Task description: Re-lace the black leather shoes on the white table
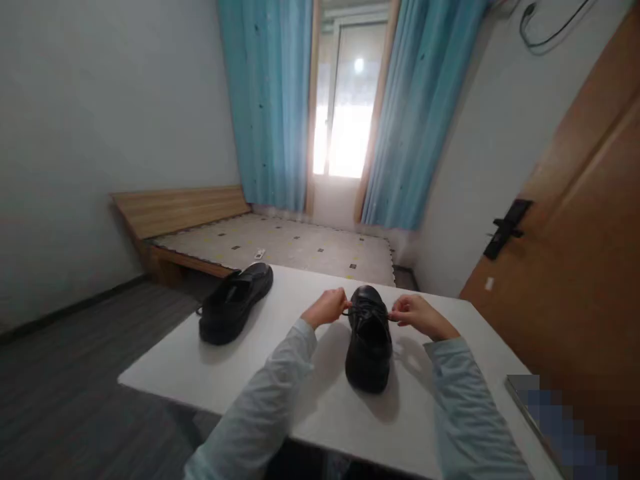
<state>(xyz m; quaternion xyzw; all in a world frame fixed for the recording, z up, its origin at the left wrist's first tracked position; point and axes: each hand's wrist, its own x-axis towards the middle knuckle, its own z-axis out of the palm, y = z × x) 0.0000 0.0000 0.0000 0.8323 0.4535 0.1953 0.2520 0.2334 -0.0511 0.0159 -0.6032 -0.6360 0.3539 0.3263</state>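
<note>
A black lace-up shoe (369, 363) stands upright on the white table, its toe pointing away from me and its heel toward me. To its left, my left hand (327, 307) is closed in a pinch on a black shoelace near the laced opening. My right hand (411, 315) pinches a lace on the other side of the same shoe. The laces look crossed over the tongue, but the dark knot area is too small to make out. A second black shoe (225, 320) sits apart at the table's left edge, its toe angled away to the right.
The white table (260, 373) carries both shoes, and a flat dark-edged object (525, 400), partly pixelated, lies at its right edge. Beyond stands a bed (300, 247) with a small white item (259, 254) on it. A brown door (565, 267) is on the right.
</note>
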